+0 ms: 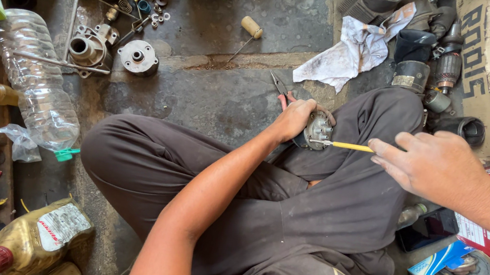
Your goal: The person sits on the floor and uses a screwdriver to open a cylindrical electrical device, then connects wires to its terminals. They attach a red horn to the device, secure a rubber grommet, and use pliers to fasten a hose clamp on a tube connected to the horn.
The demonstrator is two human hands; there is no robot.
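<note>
My left hand [291, 120] grip clamps the round metal housing [318, 130] on my knee; right hand [435, 165] grip pinches the yellow-handled screwdriver [351, 147], its tip on the housing.

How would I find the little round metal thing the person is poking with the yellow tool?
Start at the person's crossed legs in dark trousers and follow the left hand to the knee. Under its fingers sits a round grey metal motor part. Unlike the other parts on the floor, it rests on the leg, with the yellow screwdriver touching it.
</note>
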